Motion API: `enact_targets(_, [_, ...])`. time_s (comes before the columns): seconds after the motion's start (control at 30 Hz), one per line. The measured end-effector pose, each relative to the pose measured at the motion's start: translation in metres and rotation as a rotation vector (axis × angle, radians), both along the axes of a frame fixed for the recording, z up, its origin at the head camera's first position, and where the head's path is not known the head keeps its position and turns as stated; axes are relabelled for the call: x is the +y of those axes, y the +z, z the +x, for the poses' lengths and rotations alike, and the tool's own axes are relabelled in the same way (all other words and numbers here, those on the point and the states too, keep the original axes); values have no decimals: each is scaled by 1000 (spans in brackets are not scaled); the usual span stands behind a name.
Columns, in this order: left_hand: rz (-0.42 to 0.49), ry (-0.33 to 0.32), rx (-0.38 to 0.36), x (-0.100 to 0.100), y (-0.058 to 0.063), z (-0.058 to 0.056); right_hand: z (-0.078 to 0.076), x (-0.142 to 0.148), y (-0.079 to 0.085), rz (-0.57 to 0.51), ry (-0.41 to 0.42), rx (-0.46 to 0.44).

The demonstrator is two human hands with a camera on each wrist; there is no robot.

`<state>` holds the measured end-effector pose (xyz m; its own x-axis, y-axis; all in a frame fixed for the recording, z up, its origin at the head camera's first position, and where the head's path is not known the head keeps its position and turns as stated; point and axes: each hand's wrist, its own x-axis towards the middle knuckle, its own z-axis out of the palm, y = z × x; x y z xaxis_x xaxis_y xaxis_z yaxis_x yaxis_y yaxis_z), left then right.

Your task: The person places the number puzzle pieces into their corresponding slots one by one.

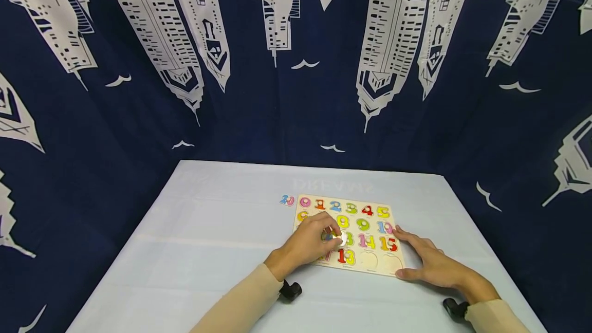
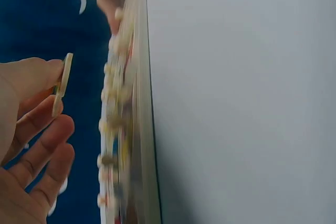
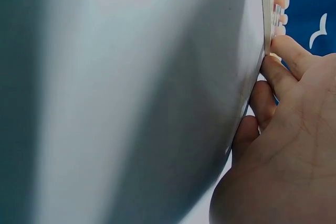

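A wooden number puzzle board [image 1: 353, 266] lies on the table, most of its slots filled with bright number pieces. My left hand [image 1: 307, 238] is above the board's left half and pinches a thin puzzle piece [image 2: 64, 80] between thumb and fingers. The left wrist view shows that piece edge-on, so its number cannot be read. The left hand hides part of the middle rows. At the board's right edge rests my right hand [image 1: 432, 261], fingers spread and thumb near the lower right corner. Two bare round-shaped recesses [image 1: 369, 260] show in the bottom row.
A loose blue and pink number 20 piece [image 1: 287, 200] lies on the white table [image 1: 222, 230], just off the board's upper left corner. Behind the table hangs a dark blue cloth [image 1: 277, 117] printed with white buildings. Black wrist cameras [image 1: 290, 291] sit at both wrists.
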<state>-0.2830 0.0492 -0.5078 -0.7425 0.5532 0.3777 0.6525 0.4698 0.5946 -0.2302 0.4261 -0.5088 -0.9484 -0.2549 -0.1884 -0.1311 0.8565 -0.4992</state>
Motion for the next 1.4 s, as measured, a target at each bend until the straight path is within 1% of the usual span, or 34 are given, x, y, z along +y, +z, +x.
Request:
enact_targets(0.07, [-42, -12, -6, 11, 0, 4, 0, 0, 0, 2, 3, 0])
enact_targets(0.2, [-134, -31, 11, 34, -2, 8, 0, 1, 2, 13, 8, 0])
enact_targets(0.33, [-216, -53, 54, 55, -3, 8, -1, 1, 4, 20, 16, 15])
enact_targets(0.43, [-274, -47, 77, 65, -5, 8, -2, -1, 5, 17, 22, 19])
enact_targets(0.53, [-308, -26, 74, 71, -5, 9, -2, -3, 5, 11, 20, 9])
enact_targets(0.77, [-330, 12, 85, 81, -3, 11, -3, -3, 5, 4, 14, -8])
enact_targets(1.0, [-346, 34, 101, 82, -4, 13, -3, -3, 6, 0, 14, -10])
enact_targets(1.07, [-350, 42, 113, 81, -5, 13, -3, -2, 6, -4, 17, -10])
enact_targets(1.17, [-367, 52, 151, 82, -6, 15, -2, -3, 5, -7, 18, -16])
enact_targets(1.27, [-376, 49, 174, 81, -6, 16, -1, -3, 5, -4, 13, -27])
enact_targets(1.4, [-343, 24, 149, 75, -5, 17, 0, -3, 4, 5, 6, -40])
